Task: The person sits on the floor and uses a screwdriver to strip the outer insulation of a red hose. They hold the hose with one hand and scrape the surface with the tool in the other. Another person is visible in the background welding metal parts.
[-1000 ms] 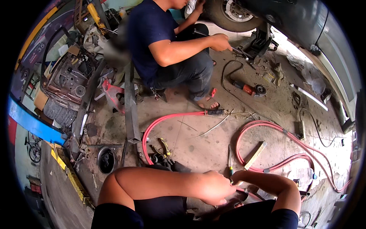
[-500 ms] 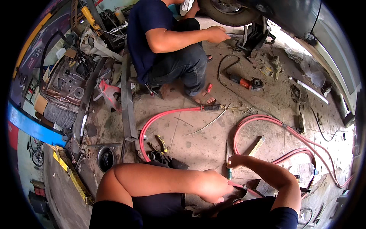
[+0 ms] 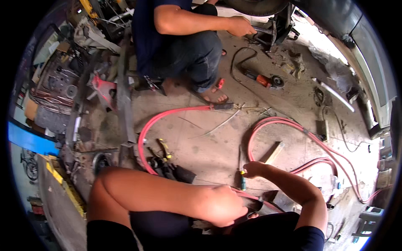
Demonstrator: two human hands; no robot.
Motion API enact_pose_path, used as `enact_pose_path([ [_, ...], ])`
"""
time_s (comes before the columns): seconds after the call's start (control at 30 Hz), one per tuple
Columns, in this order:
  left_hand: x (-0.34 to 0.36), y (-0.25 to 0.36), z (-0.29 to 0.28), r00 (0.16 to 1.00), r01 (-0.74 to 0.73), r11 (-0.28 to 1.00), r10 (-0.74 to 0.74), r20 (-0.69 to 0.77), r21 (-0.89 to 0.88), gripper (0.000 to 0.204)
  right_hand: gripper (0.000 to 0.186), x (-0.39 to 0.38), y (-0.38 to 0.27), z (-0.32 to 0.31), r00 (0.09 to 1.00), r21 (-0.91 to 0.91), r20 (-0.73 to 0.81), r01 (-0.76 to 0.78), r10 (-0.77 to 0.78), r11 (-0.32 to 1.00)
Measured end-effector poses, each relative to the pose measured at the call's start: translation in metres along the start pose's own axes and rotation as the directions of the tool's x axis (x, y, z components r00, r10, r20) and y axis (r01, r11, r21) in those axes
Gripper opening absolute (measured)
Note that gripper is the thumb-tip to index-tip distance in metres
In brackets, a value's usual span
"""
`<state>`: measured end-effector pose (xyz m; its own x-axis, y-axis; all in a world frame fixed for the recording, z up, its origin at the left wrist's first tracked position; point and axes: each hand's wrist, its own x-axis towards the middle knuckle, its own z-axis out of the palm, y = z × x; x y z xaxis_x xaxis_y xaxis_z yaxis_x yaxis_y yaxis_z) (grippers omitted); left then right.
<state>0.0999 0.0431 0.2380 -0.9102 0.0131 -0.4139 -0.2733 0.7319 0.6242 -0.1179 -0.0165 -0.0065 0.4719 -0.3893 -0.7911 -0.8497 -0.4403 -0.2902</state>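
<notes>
My left hand is closed beside a red hose at the lower middle; its fingertips and whatever they grip are hidden. My right hand has its fingers closed on a long, thin tool with a green handle, its slim shaft pointing away from me. A pale bar lies just beyond it. Left of my hands lie black items with yellow-handled pliers.
A co-worker squats ahead, holding a metal tool beside a raised car. An orange angle grinder, looped red hoses and cables lie on the floor. Steel beams and scrap line the left.
My right hand has moved from beside my left hand up onto the green-handled tool. The co-worker's tool hand has risen toward the car. The view has shifted, moving the scene up and left.
</notes>
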Motion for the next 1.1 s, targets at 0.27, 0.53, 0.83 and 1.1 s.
enact_pose_path([
  [0.27, 0.007, -0.075, 0.049, 0.968, 0.159, 0.975, -0.123, -0.217, 0.156, 0.029, 0.044, -0.036, 0.029, 0.041, 0.987, 0.191, -0.141, -0.056, 0.083, 0.980],
  [0.53, 0.001, -0.093, 0.056, 0.961, 0.129, 0.963, -0.180, 0.209, 0.235, 0.032, 0.045, -0.105, 0.017, 0.032, 0.980, 0.139, -0.061, -0.177, 0.187, 0.974],
  [0.83, 0.048, -0.097, 0.086, 0.952, -0.012, 0.992, -0.026, 0.306, 0.122, 0.034, 0.041, -0.130, -0.008, 0.036, 0.952, 0.244, -0.150, -0.225, 0.266, 0.943],
  [1.1, 0.056, -0.101, 0.125, 0.903, -0.027, 0.999, 0.040, 0.428, -0.035, 0.039, 0.045, -0.111, 0.001, 0.072, 0.987, 0.239, 0.005, -0.158, 0.161, 0.958],
])
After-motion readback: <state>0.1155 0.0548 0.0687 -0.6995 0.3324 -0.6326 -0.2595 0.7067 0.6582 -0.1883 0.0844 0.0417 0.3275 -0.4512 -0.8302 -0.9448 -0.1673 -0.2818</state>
